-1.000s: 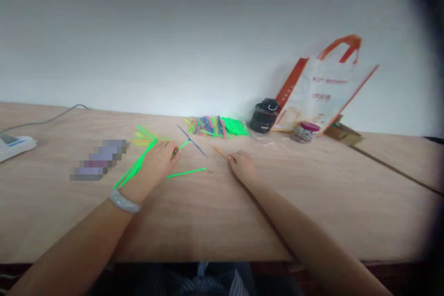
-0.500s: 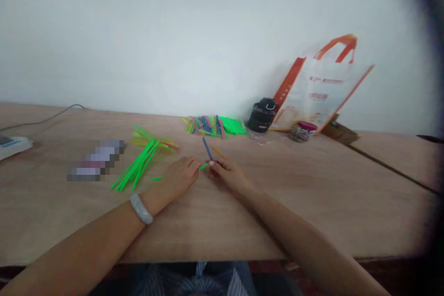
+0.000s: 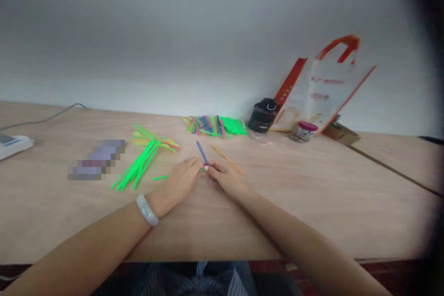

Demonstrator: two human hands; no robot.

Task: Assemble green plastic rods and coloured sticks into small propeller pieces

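My left hand [image 3: 185,176], with a pale bangle on its wrist, is closed on a thin green strip [image 3: 160,177]. One end of that strip sticks out left of the hand, and a bit shows between the hands. Close beside it, my right hand [image 3: 224,176] pinches the lower end of a blue strip [image 3: 202,152], which points away from me. The fingertips almost meet, so how the strips lie against each other there is hidden. An orange strip [image 3: 227,159] rests on the table just beyond my right hand.
Left of my hands lies a crossed pile of green strips [image 3: 142,164] over yellow ones. More coloured strips [image 3: 208,126] are by the wall. Behind stand a black bottle [image 3: 262,116], a lidded jar [image 3: 303,132] and a carrier bag [image 3: 322,92]. A blurred flat object [image 3: 99,159] and a white device [image 3: 15,146] are at left.
Both hands have come a little nearer together. The blue strip has swung slightly left, and more of the orange strip and of the green strip's left end now shows.
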